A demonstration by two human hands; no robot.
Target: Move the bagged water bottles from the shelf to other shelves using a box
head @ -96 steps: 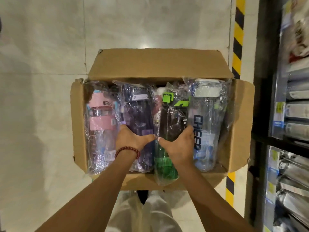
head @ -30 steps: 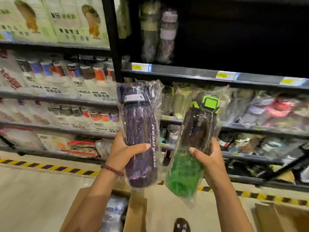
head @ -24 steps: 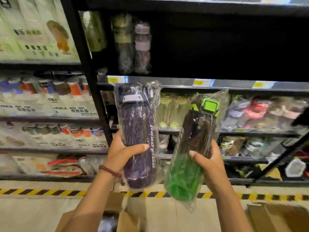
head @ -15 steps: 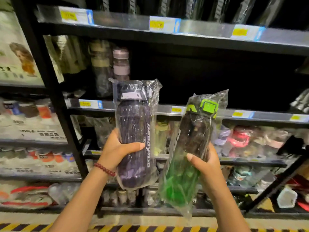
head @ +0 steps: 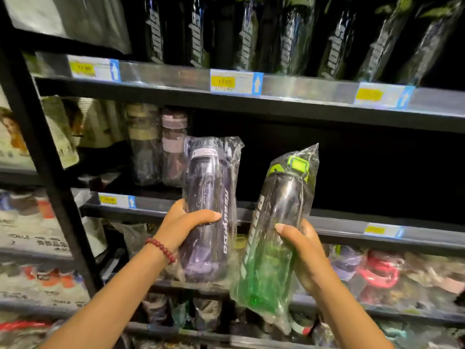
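Note:
My left hand grips a dark purple water bottle in a clear plastic bag, held upright in front of a black shelf. My right hand grips a bagged black and green bottle with a lime lid, tilted slightly right. Both bottles are level with the front edge of the middle shelf, whose right part is dark and bare. Two other bagged bottles stand at the left end of that shelf. The box is out of view.
The shelf above holds several tall black bagged bottles behind yellow price tags. Lower shelves hold more bagged bottles in red, pink and purple. A black upright post divides this rack from packaged goods on the left.
I lifted both bottles out of the box and raised them toward the rack. The view has tilted up from the floor, and the bottles now sit at the middle shelf's edge.

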